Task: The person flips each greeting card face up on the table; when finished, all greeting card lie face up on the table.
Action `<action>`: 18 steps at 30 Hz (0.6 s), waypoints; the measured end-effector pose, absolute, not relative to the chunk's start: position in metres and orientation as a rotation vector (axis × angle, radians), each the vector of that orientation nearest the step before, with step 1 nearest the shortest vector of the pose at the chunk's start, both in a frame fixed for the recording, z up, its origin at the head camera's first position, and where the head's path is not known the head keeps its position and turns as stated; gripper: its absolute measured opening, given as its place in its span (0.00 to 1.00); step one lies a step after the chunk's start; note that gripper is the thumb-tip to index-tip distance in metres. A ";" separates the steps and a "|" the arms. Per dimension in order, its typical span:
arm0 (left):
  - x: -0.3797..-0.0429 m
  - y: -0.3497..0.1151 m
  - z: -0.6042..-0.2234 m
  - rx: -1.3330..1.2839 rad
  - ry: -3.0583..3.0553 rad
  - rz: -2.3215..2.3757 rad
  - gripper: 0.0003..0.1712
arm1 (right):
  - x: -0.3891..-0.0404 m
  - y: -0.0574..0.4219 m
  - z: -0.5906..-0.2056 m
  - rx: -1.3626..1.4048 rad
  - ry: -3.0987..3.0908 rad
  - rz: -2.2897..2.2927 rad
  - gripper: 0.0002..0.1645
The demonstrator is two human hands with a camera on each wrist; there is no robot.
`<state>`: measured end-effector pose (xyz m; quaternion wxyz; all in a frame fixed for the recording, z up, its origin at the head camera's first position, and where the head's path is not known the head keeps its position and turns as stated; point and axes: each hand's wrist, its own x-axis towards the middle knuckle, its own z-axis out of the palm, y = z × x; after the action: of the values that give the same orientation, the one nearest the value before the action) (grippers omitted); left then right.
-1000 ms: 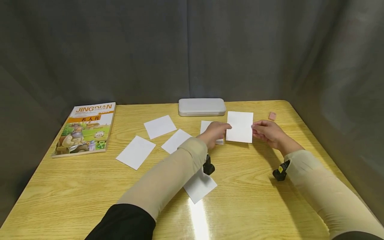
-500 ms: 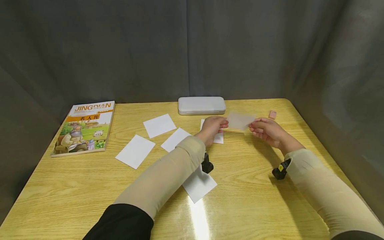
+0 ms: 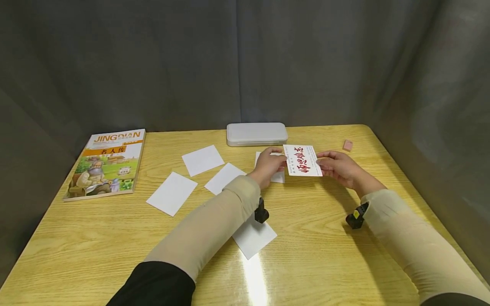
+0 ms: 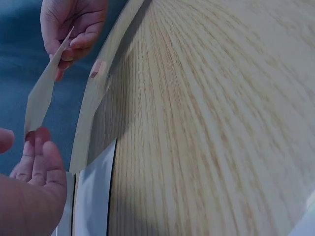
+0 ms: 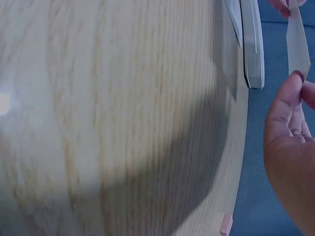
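A white card (image 3: 302, 160) with red and smaller dark characters on its upper face is held above the table between both hands. My left hand (image 3: 266, 167) holds its left edge at the fingertips. At the opposite edge, my right hand (image 3: 340, 170) pinches the card between thumb and fingers. The left wrist view shows the card (image 4: 42, 96) nearly edge-on, spanning the two hands. Under and beside the left hand lies another blank white card (image 3: 279, 176), partly covered by it.
Several blank white cards, such as this card (image 3: 172, 194), lie face up across the table's middle. A white case (image 3: 257, 134) stands at the back edge. The book (image 3: 107, 165) lies at left, a pink eraser-like block (image 3: 347, 145) at back right. Dark curtains surround the table.
The held card has been turned over: its blank side faced up, then it tilted, and now the red-lettered side shows. Both hands have stayed near the same place.
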<state>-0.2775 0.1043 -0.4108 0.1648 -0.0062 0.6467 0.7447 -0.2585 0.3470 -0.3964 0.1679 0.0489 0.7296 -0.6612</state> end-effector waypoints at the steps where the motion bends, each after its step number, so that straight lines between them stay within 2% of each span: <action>1: -0.278 0.104 -0.411 -0.024 1.840 2.120 0.21 | -0.258 0.347 -0.397 0.137 2.089 -1.867 0.19; 5: -0.275 0.103 -0.413 -0.027 1.810 2.076 0.22 | -0.257 0.344 -0.397 0.172 2.059 -1.915 0.22; 12: -0.267 0.109 -0.412 0.018 1.708 2.056 0.14 | -0.256 0.344 -0.397 0.280 1.896 -2.107 0.19; 15: -0.267 0.110 -0.411 0.002 1.739 2.088 0.14 | -0.256 0.345 -0.397 0.272 1.838 -2.142 0.20; 18: -0.268 0.108 -0.412 0.006 1.826 2.060 0.17 | -0.255 0.348 -0.394 0.247 1.861 -2.156 0.16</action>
<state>-0.2683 0.1081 -0.4118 0.1930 0.0022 0.6508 0.7343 -0.2555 0.3476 -0.3943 0.1408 0.0855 0.6445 -0.7466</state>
